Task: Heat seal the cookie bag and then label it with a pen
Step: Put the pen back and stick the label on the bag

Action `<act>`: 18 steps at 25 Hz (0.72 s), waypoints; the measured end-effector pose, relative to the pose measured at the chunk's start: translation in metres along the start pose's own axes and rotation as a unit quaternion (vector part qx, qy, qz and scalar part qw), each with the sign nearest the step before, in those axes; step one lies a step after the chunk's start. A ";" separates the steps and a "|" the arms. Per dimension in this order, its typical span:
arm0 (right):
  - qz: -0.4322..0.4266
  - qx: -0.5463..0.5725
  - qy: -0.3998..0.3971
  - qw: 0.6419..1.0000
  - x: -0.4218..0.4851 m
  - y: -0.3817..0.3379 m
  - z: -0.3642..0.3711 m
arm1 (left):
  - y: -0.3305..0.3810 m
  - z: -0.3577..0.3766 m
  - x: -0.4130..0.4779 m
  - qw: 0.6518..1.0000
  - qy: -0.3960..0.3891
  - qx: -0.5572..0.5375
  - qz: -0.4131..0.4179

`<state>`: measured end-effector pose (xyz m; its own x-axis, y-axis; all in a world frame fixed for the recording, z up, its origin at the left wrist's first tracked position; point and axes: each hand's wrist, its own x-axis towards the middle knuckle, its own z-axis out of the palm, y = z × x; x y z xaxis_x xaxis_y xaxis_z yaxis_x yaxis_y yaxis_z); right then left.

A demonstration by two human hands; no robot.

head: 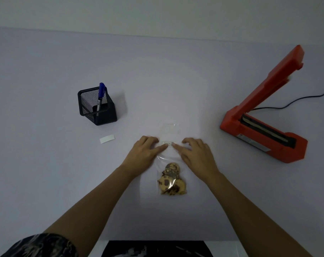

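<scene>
Far left on the table (46,75), a blue pen (101,93) is stood upright in a black mesh holder (97,106); just in front of it a blank white label (107,139) is laid flat. At centre, the cookie bag (171,160) is laid flat, cookies (172,179) bunched at the near end, the empty open end pointed away. The left hand (144,151) is spread flat, fingertips pressed on the film beside a small printed patch; nothing is gripped. The right hand (196,152) is likewise open, fingers arched, tips on the film. The bag is judged light, limp and slippery, its contents brittle; it is best taken by the empty film at both side edges. At right, the orange heat sealer (265,115) is seen with its arm raised, well apart from the bag.
</scene>
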<state>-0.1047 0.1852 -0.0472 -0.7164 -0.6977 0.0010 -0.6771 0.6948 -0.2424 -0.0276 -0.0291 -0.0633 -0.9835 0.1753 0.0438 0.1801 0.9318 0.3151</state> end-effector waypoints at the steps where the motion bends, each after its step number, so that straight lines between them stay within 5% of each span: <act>1: -0.006 -0.010 -0.003 1.000 0.001 0.000 0.000 | 0.000 -0.001 0.000 1.000 -0.005 0.004 0.002; 18: -0.021 -0.055 -0.027 0.998 0.005 0.006 -0.001 | 0.003 -0.006 0.002 0.996 -0.013 0.088 -0.008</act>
<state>-0.1122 0.1857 -0.0480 -0.6784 -0.7335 -0.0430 -0.7235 0.6770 -0.1349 -0.0290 -0.0284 -0.0563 -0.9859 0.1666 0.0142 0.1669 0.9755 0.1434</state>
